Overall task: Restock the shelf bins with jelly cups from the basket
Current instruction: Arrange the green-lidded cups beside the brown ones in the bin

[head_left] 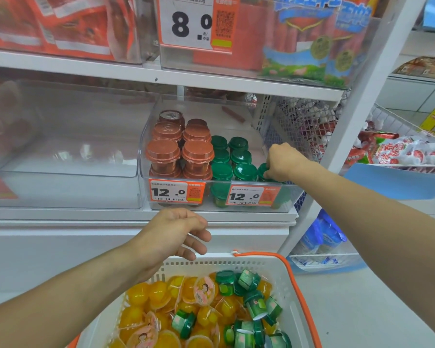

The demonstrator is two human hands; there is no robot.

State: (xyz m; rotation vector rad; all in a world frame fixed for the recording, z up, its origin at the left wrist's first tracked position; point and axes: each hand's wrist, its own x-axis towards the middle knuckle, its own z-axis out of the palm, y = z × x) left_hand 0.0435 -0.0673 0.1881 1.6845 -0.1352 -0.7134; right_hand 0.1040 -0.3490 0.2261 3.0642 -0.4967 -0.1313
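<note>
A clear shelf bin (146, 156) holds stacked red-lidded jelly cups (197, 153) on its left and green-lidded jelly cups (232, 159) on its right. My right hand (283, 162) is inside the bin at its right front, fingers closed on a green-lidded cup (263, 172) beside the others. My left hand (178, 229) hovers in front of the shelf edge, above the basket, fingers apart and holding nothing. The white basket (281, 275) with orange handle sits below, filled with orange jelly cups (158, 295) and green-lidded cups (251, 295).
A clear bin (60, 156) stands to the left of the stocked one. A wire mesh basket (304, 121) sits right of it, behind the white shelf upright (357, 116). The upper shelf carries red snack packs (81, 26) and a price tag (186, 21).
</note>
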